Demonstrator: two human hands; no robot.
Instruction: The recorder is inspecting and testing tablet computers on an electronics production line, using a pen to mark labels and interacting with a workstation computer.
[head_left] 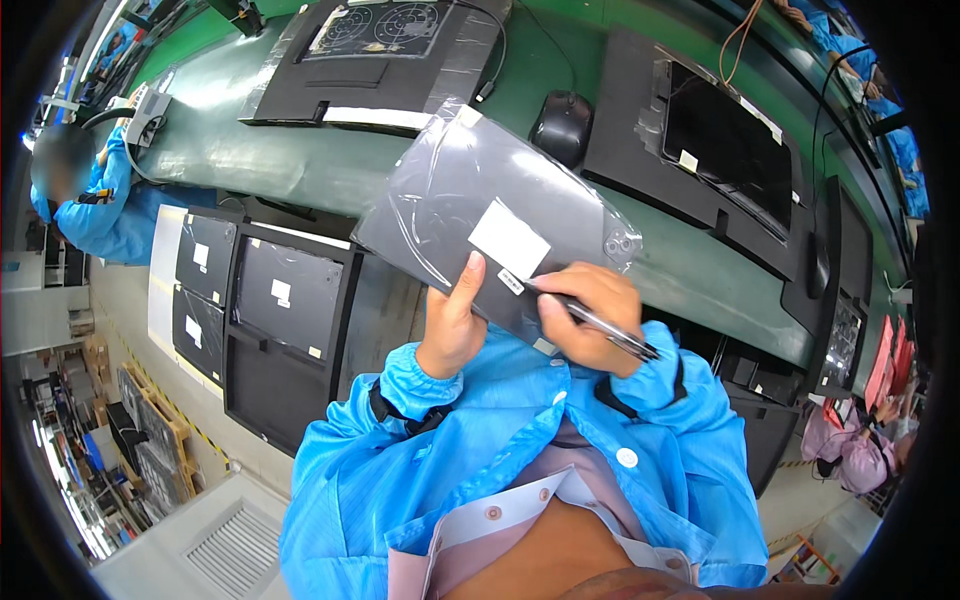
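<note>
Tilted above the bench edge is a dark grey tablet [410, 200] in clear plastic film, its camera corner at the right. On its back are a blank-looking white label [508, 238] and a smaller printed sticker [511, 281]. My left hand [452, 325] grips the tablet's near edge, thumb on top and fingers hidden underneath. In my right hand [595, 312] is a black pen [610, 331], pinched between thumb and fingers. Its tip is at or very close to the right end of the small sticker; contact cannot be told.
A black mouse [562, 128] lies behind the tablet on the green bench [300, 165]. Black foam fixtures stand at the back left [350, 85] and right, the right one bearing a dark-screened tablet [725, 145]. Left, a black tray [235, 350] holds film-wrapped tablets. A person [115, 215] in blue is far left.
</note>
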